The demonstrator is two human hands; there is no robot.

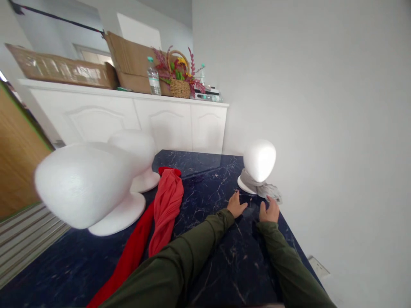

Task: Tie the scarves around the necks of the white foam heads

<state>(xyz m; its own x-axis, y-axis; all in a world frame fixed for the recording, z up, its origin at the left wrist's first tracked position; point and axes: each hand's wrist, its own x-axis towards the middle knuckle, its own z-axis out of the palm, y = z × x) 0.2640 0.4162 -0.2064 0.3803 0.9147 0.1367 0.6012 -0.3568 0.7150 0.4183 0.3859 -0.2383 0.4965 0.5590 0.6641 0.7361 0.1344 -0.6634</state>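
A white mannequin head [259, 159] stands upright at the far right of the dark marbled table [205, 188]. Around its neck is a grey scarf [249, 179], whose loose end [270, 191] lies to the right of the base. Just in front of the base is my left hand [236, 205], thumb apart from the fingers and nothing held. My right hand [270, 210] is beside the scarf's loose end, fingers spread; whether its fingertips touch the cloth is unclear. Both hands are low over the tabletop.
Two more white mannequin heads, a near one [83, 184] and a farther one [135, 149], stand at left. Beside them lie a coral scarf [168, 196] and a red scarf [135, 252]. A wall borders the table's right side. Behind, a white cabinet [167, 122] carries boxes, bottles and a flower basket [180, 87].
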